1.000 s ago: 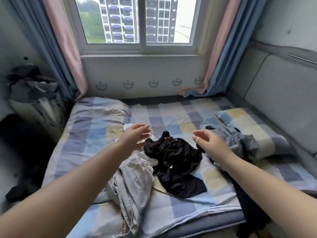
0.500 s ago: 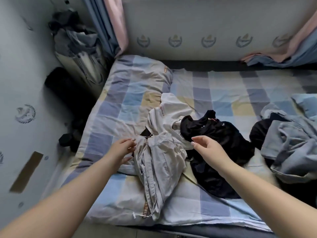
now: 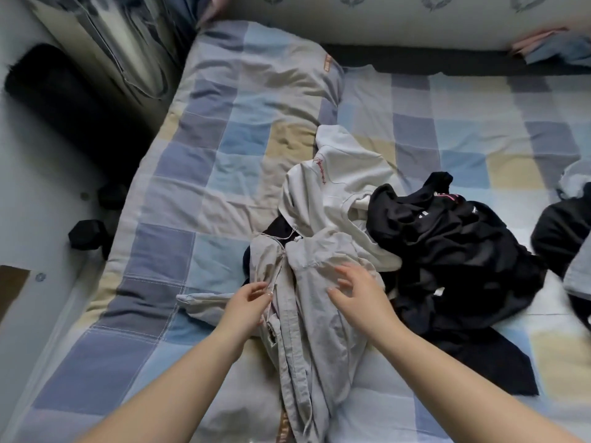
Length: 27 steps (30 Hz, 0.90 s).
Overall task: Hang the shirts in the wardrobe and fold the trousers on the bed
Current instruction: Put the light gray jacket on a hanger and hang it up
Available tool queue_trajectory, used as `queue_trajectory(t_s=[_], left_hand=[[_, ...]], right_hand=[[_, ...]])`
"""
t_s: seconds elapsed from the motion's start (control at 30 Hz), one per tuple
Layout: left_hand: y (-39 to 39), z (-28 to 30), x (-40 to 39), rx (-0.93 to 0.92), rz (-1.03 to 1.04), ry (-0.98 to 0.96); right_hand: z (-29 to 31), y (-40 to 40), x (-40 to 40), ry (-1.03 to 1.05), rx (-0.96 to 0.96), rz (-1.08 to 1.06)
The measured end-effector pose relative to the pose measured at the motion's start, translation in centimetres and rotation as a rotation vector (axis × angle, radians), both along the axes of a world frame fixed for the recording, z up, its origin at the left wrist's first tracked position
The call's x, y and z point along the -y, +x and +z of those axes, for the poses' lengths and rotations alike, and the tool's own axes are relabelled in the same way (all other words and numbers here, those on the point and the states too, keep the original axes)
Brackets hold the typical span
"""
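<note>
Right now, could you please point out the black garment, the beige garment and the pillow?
Black garment (image 3: pixel 454 251): head view, crumpled middle.
Beige garment (image 3: pixel 313 314): head view, fabric between the hands.
Pillow (image 3: pixel 252 91): head view, top face.

Dark cloth (image 3: pixel 277 226) beyond the left hand (image 3: pixel 246 303): mostly buried under the beige garment (image 3: pixel 315 314); what kind it is cannot be told.
Grey garment (image 3: pixel 577 273) far right of the right hand (image 3: pixel 361 295): cut off by the frame edge, blurred.
Black garment (image 3: pixel 457 251) right of the right hand: crumpled, its small print too small to read.
Left fingertips: partly hidden in beige folds; grip unclear.
Beige garment's near end: runs out of frame below the hands.
</note>
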<state>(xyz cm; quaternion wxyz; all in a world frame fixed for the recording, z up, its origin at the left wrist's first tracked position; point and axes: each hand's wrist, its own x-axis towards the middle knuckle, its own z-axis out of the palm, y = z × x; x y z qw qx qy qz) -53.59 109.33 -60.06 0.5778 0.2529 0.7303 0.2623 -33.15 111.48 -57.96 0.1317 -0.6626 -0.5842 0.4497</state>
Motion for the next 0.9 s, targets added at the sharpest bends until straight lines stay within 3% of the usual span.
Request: queue_trajectory(t_s=[0.17, 0.37, 0.53, 0.6, 0.73, 0.9], left_hand=[[-1.5, -6.6, -1.2, -0.288, -0.252, 0.079], [-2.4, -10.9, -1.7, -0.210, -0.257, -0.009], [-3.8, -11.6, -0.6, -0.223, -0.150, -0.047], [-3.9, -11.0, -0.1, -0.217, -0.105, -0.067], [-2.0, -8.1, -1.1, -0.368, -0.115, 0.034], [1.8, -2.1, -3.0, -0.411, -0.413, 0.222]], right_hand=[[-6.3, -3.7, -2.3, -0.019, 0.109, 0.081], [-11.4, -4.8, -3.8, -0.094, 0.341, 0.157], [-12.8, -2.8, -2.8, -0.181, 0.474, 0.049], [-12.4, -1.8, -2.2, -0.133, 0.331, -0.052], [-9.5, -0.6, -0.9, -0.094, -0.212, -0.418], [-3.7, 1.4, -0.4, -0.217, -0.722, -0.772]])
